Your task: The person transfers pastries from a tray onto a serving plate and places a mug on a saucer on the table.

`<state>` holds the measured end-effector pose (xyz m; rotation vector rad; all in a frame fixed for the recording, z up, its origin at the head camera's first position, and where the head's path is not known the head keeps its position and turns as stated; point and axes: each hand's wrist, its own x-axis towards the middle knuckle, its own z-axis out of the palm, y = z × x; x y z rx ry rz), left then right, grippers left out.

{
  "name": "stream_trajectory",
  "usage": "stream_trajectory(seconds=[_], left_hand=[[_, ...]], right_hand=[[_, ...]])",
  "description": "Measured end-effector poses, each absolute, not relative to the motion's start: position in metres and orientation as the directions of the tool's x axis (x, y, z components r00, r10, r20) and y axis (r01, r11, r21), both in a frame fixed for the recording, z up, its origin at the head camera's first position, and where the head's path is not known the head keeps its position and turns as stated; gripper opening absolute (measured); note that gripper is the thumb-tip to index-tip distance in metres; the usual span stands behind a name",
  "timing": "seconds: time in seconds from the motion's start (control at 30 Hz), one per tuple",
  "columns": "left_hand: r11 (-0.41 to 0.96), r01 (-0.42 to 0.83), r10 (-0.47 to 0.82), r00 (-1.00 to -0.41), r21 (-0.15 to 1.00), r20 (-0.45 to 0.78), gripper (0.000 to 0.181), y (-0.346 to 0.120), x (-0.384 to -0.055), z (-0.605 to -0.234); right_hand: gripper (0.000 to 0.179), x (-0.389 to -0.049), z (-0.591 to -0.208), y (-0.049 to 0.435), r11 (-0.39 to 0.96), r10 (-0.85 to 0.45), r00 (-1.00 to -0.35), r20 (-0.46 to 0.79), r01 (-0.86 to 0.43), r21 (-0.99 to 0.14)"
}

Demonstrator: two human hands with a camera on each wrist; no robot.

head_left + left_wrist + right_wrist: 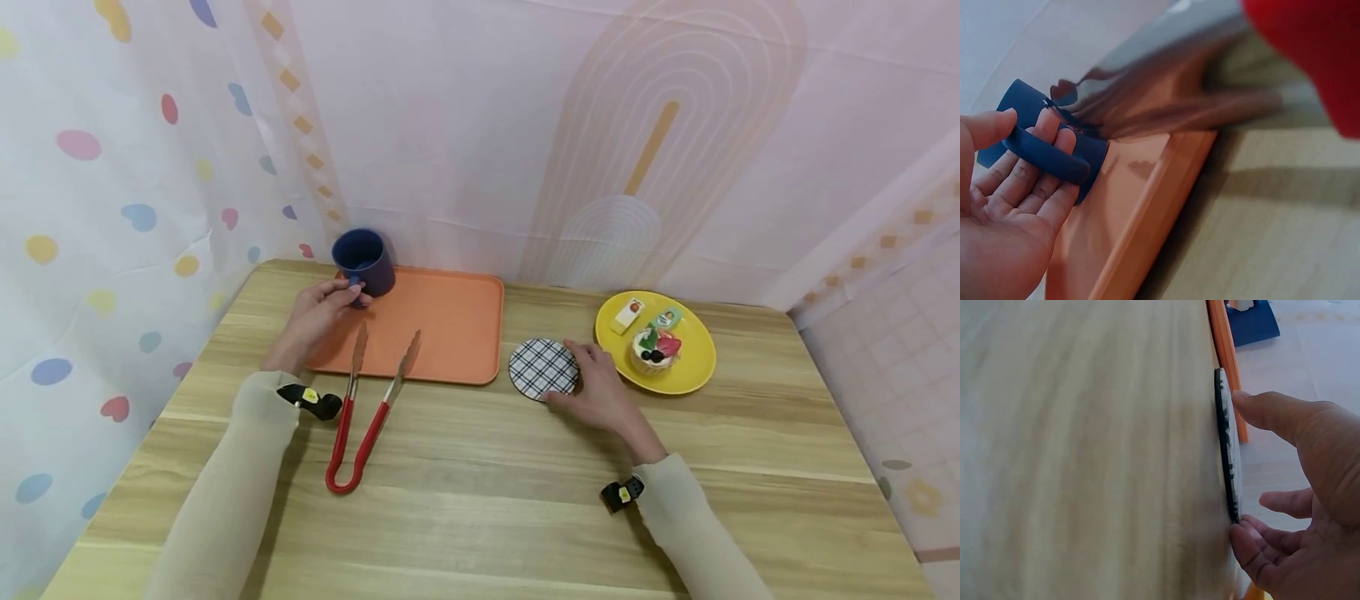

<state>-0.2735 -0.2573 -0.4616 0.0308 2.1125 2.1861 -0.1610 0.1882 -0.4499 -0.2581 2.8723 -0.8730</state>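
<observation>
My left hand [318, 312] holds a dark blue mug [372, 265] by its handle. In the left wrist view the fingers pass through the handle [1047, 156], with the thumb against its upper end. The mug stands upright at the far left corner of an orange tray [450, 325]. My right hand [596, 387] is at a round black-and-white checked coaster [542, 369], just right of the tray. Its thumb and fingertips grip the coaster's right side; the right wrist view shows the coaster [1227, 444] edge-on, with fingers at its near end and the thumb by the far end.
Red-handled metal tongs [363, 450] lie spread, their tips over the tray's front edge beside my left wrist. At the right, a yellow plate [697, 367] bears a fruit-topped cupcake [654, 350] and two small packets [627, 317]. A patterned curtain [450, 125] hangs behind the wooden table [465, 517].
</observation>
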Motion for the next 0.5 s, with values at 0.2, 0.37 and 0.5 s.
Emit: stream_trajectory(seconds=[0.2, 0.37, 0.5], left_hand=[[0.052, -0.044, 0.094, -0.994, 0.998, -0.048, 0.049, -0.2574, -0.2723, -0.4619], [0.046, -0.039, 0.091, -0.995, 0.998, -0.043, 0.049, -0.2575, -0.2722, -0.4615], [0.076, -0.033, 0.091, -0.995, 0.997, -0.040, 0.051, -0.2570, -0.2724, -0.4614]], right_hand=[[0.092, -0.1640, -0.4539, 0.1879, 0.833, -0.175, -0.979, -0.104, -0.091, -0.546], [0.091, -0.1650, -0.4544, 0.1891, 0.826, -0.183, -0.976, -0.117, -0.088, -0.557], [0.093, -0.1655, -0.4542, 0.1899, 0.822, -0.186, -0.975, -0.125, -0.085, -0.563]])
